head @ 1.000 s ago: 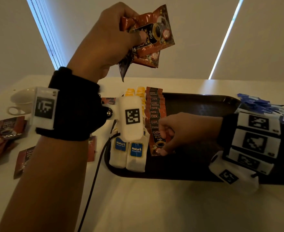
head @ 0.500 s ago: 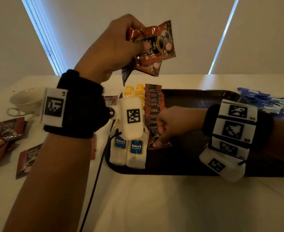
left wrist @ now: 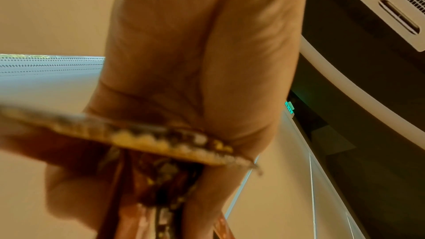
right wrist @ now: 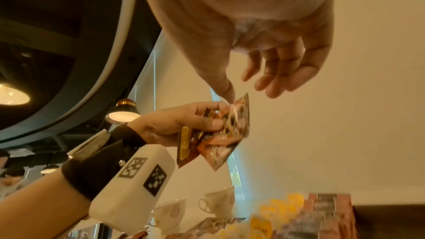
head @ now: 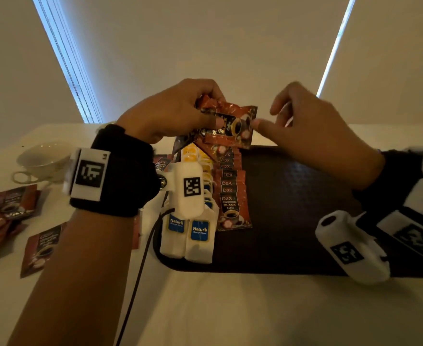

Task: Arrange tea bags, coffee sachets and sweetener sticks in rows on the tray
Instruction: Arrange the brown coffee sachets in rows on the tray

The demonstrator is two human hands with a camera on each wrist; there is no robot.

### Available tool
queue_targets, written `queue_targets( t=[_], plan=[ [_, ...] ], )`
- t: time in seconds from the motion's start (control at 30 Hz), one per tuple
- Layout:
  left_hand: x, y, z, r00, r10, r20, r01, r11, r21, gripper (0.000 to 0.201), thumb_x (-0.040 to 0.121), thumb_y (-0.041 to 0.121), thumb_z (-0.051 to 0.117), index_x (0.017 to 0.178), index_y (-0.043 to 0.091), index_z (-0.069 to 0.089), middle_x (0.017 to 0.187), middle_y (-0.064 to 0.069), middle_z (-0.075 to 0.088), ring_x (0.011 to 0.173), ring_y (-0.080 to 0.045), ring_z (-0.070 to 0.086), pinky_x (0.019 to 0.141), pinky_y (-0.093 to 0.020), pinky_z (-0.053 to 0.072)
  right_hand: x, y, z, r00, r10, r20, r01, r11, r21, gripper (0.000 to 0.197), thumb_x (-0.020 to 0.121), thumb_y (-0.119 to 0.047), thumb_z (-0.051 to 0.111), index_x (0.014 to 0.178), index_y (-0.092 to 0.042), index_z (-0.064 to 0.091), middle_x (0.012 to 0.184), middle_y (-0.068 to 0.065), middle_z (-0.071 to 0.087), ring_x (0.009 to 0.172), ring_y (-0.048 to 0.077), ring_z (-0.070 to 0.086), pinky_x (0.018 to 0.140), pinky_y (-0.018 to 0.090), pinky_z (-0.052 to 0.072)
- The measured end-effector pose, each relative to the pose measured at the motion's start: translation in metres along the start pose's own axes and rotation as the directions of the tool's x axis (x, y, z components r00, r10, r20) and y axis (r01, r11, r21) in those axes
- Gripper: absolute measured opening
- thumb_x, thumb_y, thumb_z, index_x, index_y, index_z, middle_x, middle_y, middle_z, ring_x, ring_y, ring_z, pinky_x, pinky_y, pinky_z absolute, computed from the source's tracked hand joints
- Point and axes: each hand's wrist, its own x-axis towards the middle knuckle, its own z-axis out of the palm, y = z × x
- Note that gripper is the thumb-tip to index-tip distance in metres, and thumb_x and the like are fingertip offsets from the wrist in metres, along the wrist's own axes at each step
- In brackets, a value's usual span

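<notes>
Left hand [head: 173,116] grips spare coffee sachets [head: 228,123] above the tray's [head: 305,196] far edge as a supply; right hand [head: 312,128] open, thumb touching the top one to peel it off.

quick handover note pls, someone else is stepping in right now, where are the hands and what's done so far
Left hand: raised above the tray, gripping a small bunch of red-brown foil coffee sachets.
Right hand: open, thumb at the bunch's right edge, nothing gripped yet.
Dark rectangular tray: at its left end, rows of white and yellow tea bags, then one overlapped row of coffee sachets. The rest is bare.
More loose coffee sachets lie on the table to the left.
Left: lay out the remaining coffee sachets, then the sweetener sticks, not in view now.
</notes>
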Motion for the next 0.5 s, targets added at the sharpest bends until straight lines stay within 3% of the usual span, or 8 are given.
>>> queue_targets(
  t=[0.07,0.13,0.2,0.37,0.43,0.5],
  plan=[
    [0.000,0.000,0.001,0.999,-0.014,0.028,0.014,1.000,0.010,0.018,0.084,0.012,0.067,0.099,0.018,0.059,0.091,0.003,0.063,0.084,-0.011,0.063,0.066,-0.018,0.052,0.001,-0.003,-0.003,0.995,-0.070,-0.070,0.073,0.996,0.044,0.033,0.084,-0.044,0.063,0.103,-0.024,0.045,0.085,-0.008,0.052,0.072,0.003,0.050,0.059,0.017,0.038],
    [-0.001,0.002,0.002,0.998,-0.010,0.067,0.008,1.000,0.025,0.017,0.082,0.014,0.069,0.095,0.020,0.060,0.089,0.003,0.064,0.082,-0.012,0.065,0.064,-0.018,0.052,0.004,-0.006,0.000,0.989,-0.148,-0.028,0.149,0.989,0.025,0.028,0.084,-0.038,0.065,0.104,-0.024,0.052,0.094,-0.007,0.055,0.080,0.005,0.053,0.065,0.013,0.039],
    [-0.002,0.004,0.004,0.995,0.001,0.101,-0.005,0.999,0.048,0.018,0.079,0.015,0.072,0.093,0.020,0.063,0.089,0.001,0.066,0.082,-0.015,0.066,0.068,-0.023,0.056,0.006,-0.007,0.007,0.981,-0.191,0.042,0.191,0.982,0.012,0.015,0.084,-0.029,0.067,0.095,-0.021,0.061,0.094,-0.006,0.061,0.085,0.007,0.056,0.071,0.012,0.040],
    [-0.003,0.005,0.004,0.993,0.011,0.121,-0.012,1.000,0.012,0.021,0.073,0.014,0.076,0.091,0.020,0.066,0.089,-0.001,0.069,0.079,-0.015,0.069,0.063,-0.019,0.057,0.006,-0.007,0.009,0.981,-0.146,0.124,0.141,0.989,0.050,0.011,0.076,-0.017,0.076,0.080,-0.017,0.065,0.074,-0.015,0.058,0.065,-0.001,0.055,0.064,0.007,0.042],
    [-0.004,0.006,0.001,0.994,0.020,0.112,-0.018,1.000,-0.014,0.019,0.074,0.015,0.075,0.091,0.021,0.066,0.090,-0.001,0.070,0.078,-0.013,0.069,0.062,-0.017,0.056,0.004,-0.005,0.005,0.980,-0.109,0.167,0.096,0.992,0.084,0.012,0.074,-0.016,0.077,0.079,-0.017,0.066,0.070,-0.012,0.059,0.059,0.000,0.054,0.063,0.012,0.045],
    [-0.005,0.006,-0.002,0.996,0.027,0.086,-0.026,0.999,-0.019,0.016,0.077,0.017,0.073,0.089,0.023,0.065,0.089,0.001,0.068,0.079,-0.012,0.069,0.062,-0.017,0.056,0.001,-0.001,0.000,0.972,-0.063,0.227,0.028,0.987,0.156,0.013,0.074,-0.014,0.076,0.077,-0.019,0.065,0.068,-0.008,0.061,0.057,0.001,0.056,0.058,0.009,0.046]
  ],
)
